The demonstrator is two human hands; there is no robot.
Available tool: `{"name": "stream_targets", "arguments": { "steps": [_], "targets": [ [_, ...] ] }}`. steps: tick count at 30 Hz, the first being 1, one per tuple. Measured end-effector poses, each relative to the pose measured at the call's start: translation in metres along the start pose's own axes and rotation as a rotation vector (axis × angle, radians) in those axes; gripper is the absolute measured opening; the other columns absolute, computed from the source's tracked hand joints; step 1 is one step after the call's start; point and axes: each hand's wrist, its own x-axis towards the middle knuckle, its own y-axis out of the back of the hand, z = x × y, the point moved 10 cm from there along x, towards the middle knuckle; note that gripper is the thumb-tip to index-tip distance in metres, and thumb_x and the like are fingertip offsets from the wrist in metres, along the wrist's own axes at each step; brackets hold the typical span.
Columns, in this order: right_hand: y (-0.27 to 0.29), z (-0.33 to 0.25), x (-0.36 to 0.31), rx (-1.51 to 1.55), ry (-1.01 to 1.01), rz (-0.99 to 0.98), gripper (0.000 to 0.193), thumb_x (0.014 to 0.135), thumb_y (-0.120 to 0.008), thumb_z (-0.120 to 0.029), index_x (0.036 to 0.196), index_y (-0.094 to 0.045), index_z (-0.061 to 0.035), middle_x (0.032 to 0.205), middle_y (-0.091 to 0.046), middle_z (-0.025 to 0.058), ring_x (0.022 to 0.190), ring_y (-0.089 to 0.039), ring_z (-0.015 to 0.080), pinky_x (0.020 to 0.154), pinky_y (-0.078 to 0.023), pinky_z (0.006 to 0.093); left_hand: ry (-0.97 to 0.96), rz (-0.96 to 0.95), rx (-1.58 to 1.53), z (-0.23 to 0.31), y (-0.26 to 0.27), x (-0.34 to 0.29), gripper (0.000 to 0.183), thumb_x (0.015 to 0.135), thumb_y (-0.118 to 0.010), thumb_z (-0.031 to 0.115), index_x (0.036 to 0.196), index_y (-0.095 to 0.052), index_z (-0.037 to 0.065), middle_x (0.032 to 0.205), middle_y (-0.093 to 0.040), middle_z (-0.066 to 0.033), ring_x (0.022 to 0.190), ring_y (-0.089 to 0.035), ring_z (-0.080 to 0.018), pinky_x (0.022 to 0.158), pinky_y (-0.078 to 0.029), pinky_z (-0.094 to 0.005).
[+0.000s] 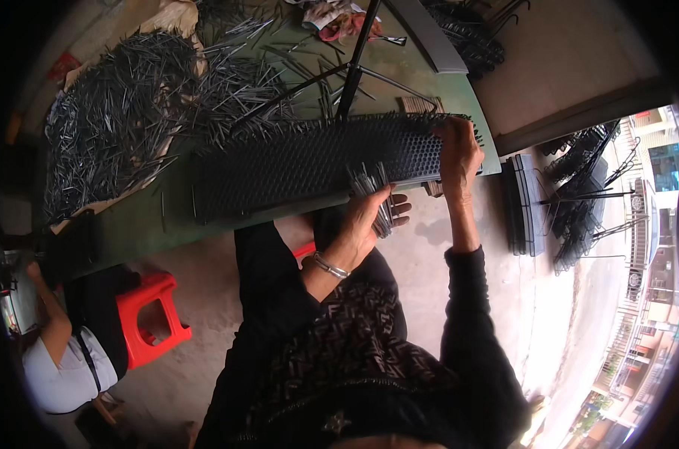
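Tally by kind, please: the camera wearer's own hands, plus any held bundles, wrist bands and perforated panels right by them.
Hands: 2 (left hand, right hand)
Held bundle of thin rods: 1
Silver wrist band: 1
Dark perforated panel: 1
Total: 5

Perforated panel [317, 153]: long, black, rows of small holes, lying along green tabletop's [130, 228] near edge, one end close to its right edge. Bundle of thin rods [367, 179]: grey, loosely gathered, tilted, held at near edge.
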Motion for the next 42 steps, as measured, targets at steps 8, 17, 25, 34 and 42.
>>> {"name": "stream_targets", "arguments": {
  "steps": [8,17,25,34,42],
  "targets": [
    [-0.008,0.011,-0.004,0.096,-0.022,-0.03,0.012,0.093,-0.054,-0.007,0.1,-0.063,-0.0059,0.079,-0.071,0.0099,0.074,-0.07,0.0238,0.068,-0.052,0.0326,-0.031,0.047,0.089,0.003,0.005,0.0,0.015,0.094,-0.06,0.017,0.105,-0.062,0.006,0.087,-0.067,-0.0085,0.071,-0.061,-0.0158,0.066,-0.057,-0.0359],
    [-0.032,0.01,0.004,-0.265,0.136,-0.105,0.012,0.086,-0.068,-0.017,0.097,-0.072,-0.0134,0.098,-0.059,0.0089,0.087,-0.061,0.0249,0.072,-0.049,0.035,-0.04,-0.015,0.086,0.008,-0.005,-0.004,0.017,0.092,-0.065,0.021,0.101,-0.064,0.006,0.081,-0.064,-0.0025,0.068,-0.059,-0.0119,0.059,-0.05,-0.0281],
    [-0.015,-0.006,-0.025,0.012,0.018,-0.243,0.031,0.092,-0.066,-0.026,0.118,-0.068,-0.0107,0.091,-0.063,0.006,0.078,-0.06,0.0162,0.069,-0.048,0.0292,-0.09,-0.019,0.163,0.022,-0.008,-0.01,0.022,0.09,-0.067,0.021,0.106,-0.064,0.006,0.088,-0.07,-0.0072,0.076,-0.067,-0.0154,0.058,-0.049,-0.0263],
    [-0.046,-0.013,-0.068,0.575,-0.406,-0.826,0.016,0.091,-0.064,-0.013,0.091,-0.064,0.0029,0.077,-0.061,0.0028,0.071,-0.056,0.0091,0.064,-0.045,0.0247,-0.076,-0.036,0.309,0.027,-0.012,-0.017,0.024,0.086,-0.07,0.021,0.104,-0.066,0.006,0.087,-0.071,-0.0079,0.073,-0.069,-0.0176,0.054,-0.049,-0.027],
    [-0.055,-0.008,-0.069,0.578,-0.454,-0.942,0.017,0.092,-0.062,-0.012,0.097,-0.064,0.0038,0.081,-0.065,0.0059,0.073,-0.063,0.0118,0.066,-0.051,0.0254,-0.069,-0.047,0.385,0.03,-0.012,-0.019,0.03,0.088,-0.07,0.026,0.11,-0.065,0.006,0.095,-0.071,-0.0096,0.081,-0.071,-0.0205,0.056,-0.051,-0.0285]
  ]
}}
